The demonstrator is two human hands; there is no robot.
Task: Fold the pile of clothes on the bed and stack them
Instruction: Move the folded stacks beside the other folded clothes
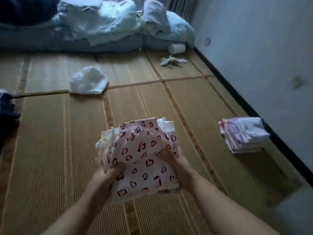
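- A small stack of folded clothes [144, 153] is held up above the straw-mat floor [50, 150], low in the middle of the view; its top piece is pink cloth printed with dark hearts, with white pieces showing beneath at the left and far edges
- The stack's long axis runs away from the person, leaning slightly right; the gathered waistband end points away, toward the bed
- The left hand [108, 173] grasps the near left edge, thumb pressed on top; the right hand [176, 163] grasps the right edge, fingers curled onto the pink cloth; each grip is clenched on the stack
- A second folded pile [243, 134] sits on the floor to the right, just beside the wall [262, 48]
- A crumpled white garment [88, 80] lies on the floor further off; rumpled pale blue bedding [101, 22] covers the bed at the far side
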